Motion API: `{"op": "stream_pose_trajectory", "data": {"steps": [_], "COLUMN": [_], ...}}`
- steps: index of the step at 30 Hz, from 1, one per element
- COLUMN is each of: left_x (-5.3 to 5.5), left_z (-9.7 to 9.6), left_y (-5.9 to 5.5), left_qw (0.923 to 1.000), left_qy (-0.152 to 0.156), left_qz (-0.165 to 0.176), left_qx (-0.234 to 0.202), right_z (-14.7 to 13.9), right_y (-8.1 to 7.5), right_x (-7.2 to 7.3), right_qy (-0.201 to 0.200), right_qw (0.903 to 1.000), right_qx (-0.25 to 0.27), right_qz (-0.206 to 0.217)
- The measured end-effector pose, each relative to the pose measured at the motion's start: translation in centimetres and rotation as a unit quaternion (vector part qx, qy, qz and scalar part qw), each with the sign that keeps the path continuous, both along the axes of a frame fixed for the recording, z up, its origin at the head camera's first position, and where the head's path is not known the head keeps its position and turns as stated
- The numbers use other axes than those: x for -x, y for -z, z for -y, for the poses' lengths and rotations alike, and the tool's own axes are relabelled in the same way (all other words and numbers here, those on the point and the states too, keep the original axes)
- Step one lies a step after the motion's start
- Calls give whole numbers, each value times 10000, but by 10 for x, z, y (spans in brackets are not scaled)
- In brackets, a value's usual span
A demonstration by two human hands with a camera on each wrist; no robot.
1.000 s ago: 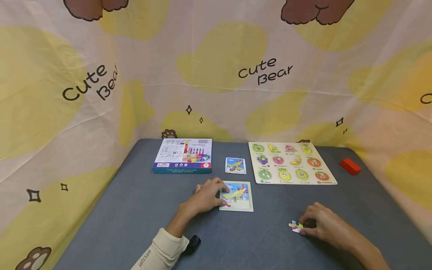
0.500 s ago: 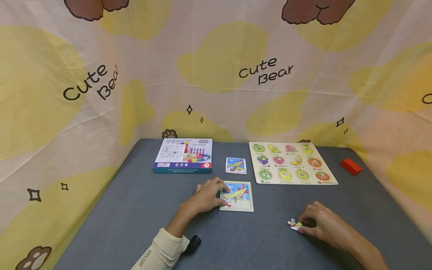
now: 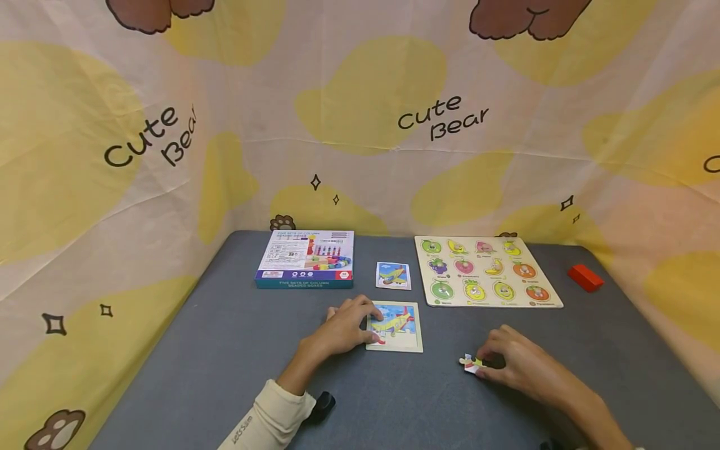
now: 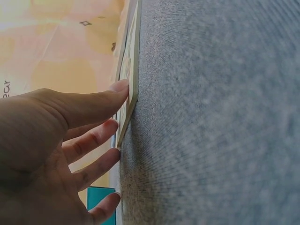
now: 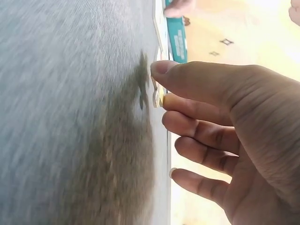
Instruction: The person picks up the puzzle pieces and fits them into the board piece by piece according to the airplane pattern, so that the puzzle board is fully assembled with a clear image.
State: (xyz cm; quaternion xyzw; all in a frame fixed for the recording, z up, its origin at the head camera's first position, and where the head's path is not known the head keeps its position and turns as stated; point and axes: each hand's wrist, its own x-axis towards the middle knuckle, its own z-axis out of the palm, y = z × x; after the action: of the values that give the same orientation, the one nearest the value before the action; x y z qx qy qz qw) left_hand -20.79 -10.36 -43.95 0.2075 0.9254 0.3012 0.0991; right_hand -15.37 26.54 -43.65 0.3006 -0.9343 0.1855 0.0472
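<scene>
In the head view, my left hand rests at the left side of a square jigsaw board. Its thumb and a fingertip touch the board, with the other fingers spread beside it. An airplane picture of joined pieces fills the board's upper part; bare tray shows at the lower right. My fingers cover part of the left side. To the right, my right hand pinches a small puzzle piece between thumb and index finger. In the right wrist view the puzzle piece is held just above the table, over its shadow.
A picture card of the airplane lies behind the board. Further back are a boxed bead set at left and a fruit puzzle board at right. A red block lies at the far right. Printed cloth walls border the table.
My right hand has moved left and slightly away from me with the puzzle piece, bringing it nearer the jigsaw board. The left hand has stayed in place.
</scene>
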Motion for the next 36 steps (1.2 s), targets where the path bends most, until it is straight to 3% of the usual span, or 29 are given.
{"op": "stream_pose_trajectory", "data": {"steps": [19, 36], "left_x": [1, 2], "left_z": [1, 1], "left_y": [2, 2], "left_qw": [10000, 10000], "left_qy": [4, -5], "left_qz": [7, 0], "left_qx": [-80, -37], "right_z": [58, 99], "right_y": [-12, -9], "right_x": [20, 42], "right_qy": [-421, -595], "right_qw": [9990, 9976], "right_qx": [-72, 15], "right_qz": [-128, 341]}}
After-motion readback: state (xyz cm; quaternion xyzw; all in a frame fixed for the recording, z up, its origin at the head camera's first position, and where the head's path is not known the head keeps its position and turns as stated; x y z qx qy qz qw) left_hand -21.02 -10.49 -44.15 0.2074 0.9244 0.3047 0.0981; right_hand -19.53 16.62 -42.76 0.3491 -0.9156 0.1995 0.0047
